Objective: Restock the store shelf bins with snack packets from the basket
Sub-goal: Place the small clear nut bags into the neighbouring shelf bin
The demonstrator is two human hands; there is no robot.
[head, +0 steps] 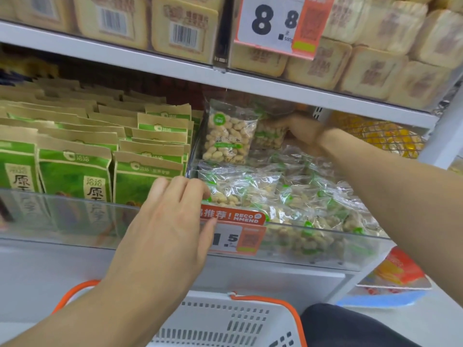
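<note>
A clear-fronted shelf bin (pixel 325 244) holds several small clear snack packets of pale nuts with green marks. One such packet (pixel 229 136) stands upright at the back left of the bin. My right hand (pixel 300 132) reaches deep into the bin and grips another clear snack packet (pixel 269 136) beside the upright one. Fingers straight, my left hand (pixel 172 216) lies over the bin's front edge, its fingertips touching the packets near the front left corner. Below, the white basket (pixel 225 324) with orange handles sits under my arms.
Left of the bin stand rows of green and brown paper bags (pixel 75 171) behind a clear front panel. An orange price tag (pixel 235 231) hangs on the bin front. The shelf above carries beige square packs (pixel 375 68) and a large price card (pixel 278 23). Yellow netted goods (pixel 385 136) lie at right.
</note>
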